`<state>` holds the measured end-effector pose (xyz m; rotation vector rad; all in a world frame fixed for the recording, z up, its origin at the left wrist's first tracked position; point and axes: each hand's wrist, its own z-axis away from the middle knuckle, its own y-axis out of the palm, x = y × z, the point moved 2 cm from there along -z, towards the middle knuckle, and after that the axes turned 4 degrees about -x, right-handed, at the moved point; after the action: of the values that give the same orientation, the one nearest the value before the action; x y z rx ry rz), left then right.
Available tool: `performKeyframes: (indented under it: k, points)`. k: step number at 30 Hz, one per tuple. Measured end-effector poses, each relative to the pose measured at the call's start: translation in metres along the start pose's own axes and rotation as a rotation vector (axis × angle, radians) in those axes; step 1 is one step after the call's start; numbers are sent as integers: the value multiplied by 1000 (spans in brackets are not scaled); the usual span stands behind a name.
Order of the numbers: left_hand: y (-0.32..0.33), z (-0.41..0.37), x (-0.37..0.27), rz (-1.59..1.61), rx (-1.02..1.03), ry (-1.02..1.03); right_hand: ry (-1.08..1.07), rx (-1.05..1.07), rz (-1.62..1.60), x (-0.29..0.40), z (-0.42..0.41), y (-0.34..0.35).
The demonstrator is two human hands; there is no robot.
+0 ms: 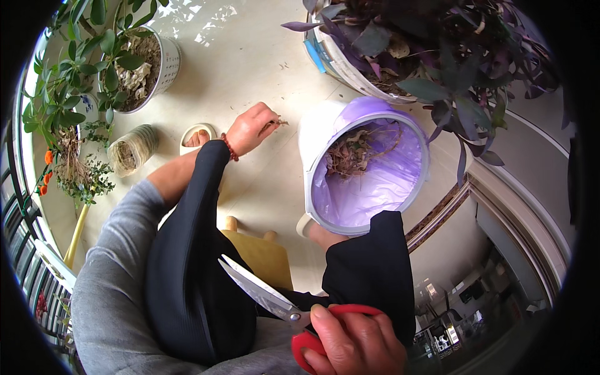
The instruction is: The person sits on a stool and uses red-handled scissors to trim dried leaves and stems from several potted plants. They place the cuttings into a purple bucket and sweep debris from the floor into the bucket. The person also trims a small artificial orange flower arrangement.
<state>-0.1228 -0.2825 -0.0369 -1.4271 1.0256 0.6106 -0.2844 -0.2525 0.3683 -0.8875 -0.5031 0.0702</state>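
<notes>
My left hand [254,129], with a red bead bracelet [229,147] at the wrist, pinches some dry brown plant bits [280,123] over the floor. To its right stands a white bin [316,136] lined with a purple plastic bag [393,187]. Dried leaves and stems [354,152] lie inside the bag. Low in the view, my right hand [354,340] grips red-handled scissors [267,293]. Their blades sit slightly apart, pointing up and left across my lap, touching nothing that I can make out.
A large pot of purple-leaved plants [370,84] stands beyond the bin. At left are a white pot [164,61] with a green shrub, a small plastic-wrapped pot [133,150] and a yellow pole [77,234]. A yellow wooden stool [262,260] is beneath me. A door track [440,211] runs at right.
</notes>
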Motion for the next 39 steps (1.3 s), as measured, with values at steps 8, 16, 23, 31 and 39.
performKeyframes:
  k: [8, 16, 23, 31, 39]
  points:
    - [-43, -68, -156, 396, -179, 465, 40, -102, -114, 4, 2, -7]
    - [-24, -91, -197, 373, 76, 545, 64, -97, -145, 5, 3, -8]
    - [-78, -65, -50, 35, -76, -408, 26, -10, -70, 0, 4, -4]
    - [-43, 32, 31, -369, 473, -395, 55, -3, -76, 2, 0, -6]
    - [-44, 37, 30, -495, 550, -232, -9, 55, -67, -3, 2, -3]
